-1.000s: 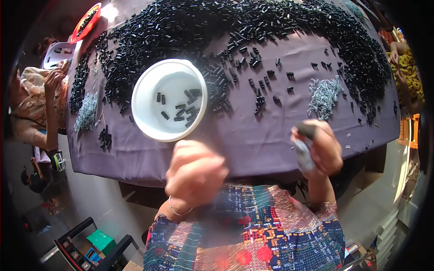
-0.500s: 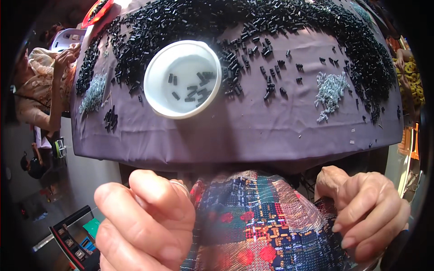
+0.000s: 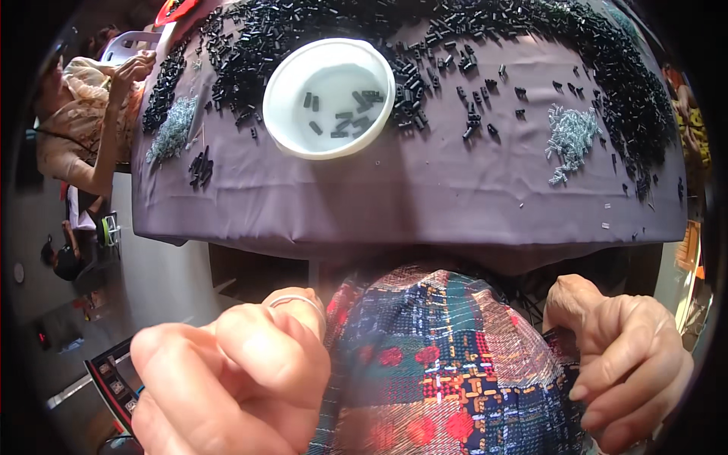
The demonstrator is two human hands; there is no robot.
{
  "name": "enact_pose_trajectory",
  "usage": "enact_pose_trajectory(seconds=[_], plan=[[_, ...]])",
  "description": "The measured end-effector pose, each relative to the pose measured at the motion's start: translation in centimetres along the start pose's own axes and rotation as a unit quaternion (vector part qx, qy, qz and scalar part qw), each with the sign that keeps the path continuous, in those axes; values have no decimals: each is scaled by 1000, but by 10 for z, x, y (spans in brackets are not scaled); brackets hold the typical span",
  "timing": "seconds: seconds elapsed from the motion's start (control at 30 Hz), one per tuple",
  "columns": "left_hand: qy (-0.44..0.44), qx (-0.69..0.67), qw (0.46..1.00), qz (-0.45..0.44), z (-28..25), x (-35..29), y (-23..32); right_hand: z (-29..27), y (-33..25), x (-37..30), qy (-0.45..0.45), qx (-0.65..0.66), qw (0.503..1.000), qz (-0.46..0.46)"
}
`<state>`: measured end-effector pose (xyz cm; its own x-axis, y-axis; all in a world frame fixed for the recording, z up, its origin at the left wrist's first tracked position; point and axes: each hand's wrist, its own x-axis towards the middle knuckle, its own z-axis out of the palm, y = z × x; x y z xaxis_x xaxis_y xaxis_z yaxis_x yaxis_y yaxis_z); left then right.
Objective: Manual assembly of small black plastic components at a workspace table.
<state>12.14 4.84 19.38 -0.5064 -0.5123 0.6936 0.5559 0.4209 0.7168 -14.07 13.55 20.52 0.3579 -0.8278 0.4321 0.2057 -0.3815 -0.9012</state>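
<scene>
My left hand (image 3: 235,371) is raised close at the lower left, its fingers curled and thumb and fingertips pressed together. Whatever it may hold is too small or hidden to name. A thin pale band circles one finger. My right hand (image 3: 633,356) is low on the right beside the patterned cloth (image 3: 462,356) over my lap. Its fingers are curled inward, and the palm side is hidden. Ahead of both hands, a white plastic bowl (image 3: 327,144) sits on the table with several small black pieces (image 3: 343,125) at its bottom.
A mauve cloth (image 3: 455,205) covers the table. Black pieces (image 3: 523,30) spread across its far side. Small pale-blue piles lie at left (image 3: 173,130) and right (image 3: 574,138). A red container (image 3: 174,9) stands far left. Another person (image 3: 95,125) sits at left; yellow clothing (image 3: 694,136) shows at right.
The whole view has shifted, so the table and bowl appear higher and slightly right. My left hand looks nearer and a little lower left. The right hand keeps nearly the same pose.
</scene>
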Motion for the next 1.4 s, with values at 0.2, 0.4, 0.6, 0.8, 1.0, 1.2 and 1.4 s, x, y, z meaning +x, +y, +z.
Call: enact_pose_trajectory(seconds=[0.2, 0.4, 0.6, 0.8, 1.0, 1.2, 1.4], plan=[[160, 184, 966, 93, 19, -35, -63, -25, 67, -26, 283, -122, 945, -111], [97, 343, 925, -131, 15, -61, -143, -81, 177, -33, 298, -427, 843, 134], [8, 394, 908, -145, 22, -68, -200, -114, 213, -5, 339, -520, 772, 140], [-17, 438, 883, -169, 27, -45, -226, -153, 224, 3, 325, -619, 673, 241], [-116, 475, 867, -92, 46, -35, -256, -157, 243, 17, 309, -609, 675, 280], [-269, 459, 846, -14, 58, -40, -272, -152, 240, 21, 228, -530, 792, 198], [-260, 512, 815, -74, 43, -22, -281, -145, 229, 35, 143, -411, 884, 168]])
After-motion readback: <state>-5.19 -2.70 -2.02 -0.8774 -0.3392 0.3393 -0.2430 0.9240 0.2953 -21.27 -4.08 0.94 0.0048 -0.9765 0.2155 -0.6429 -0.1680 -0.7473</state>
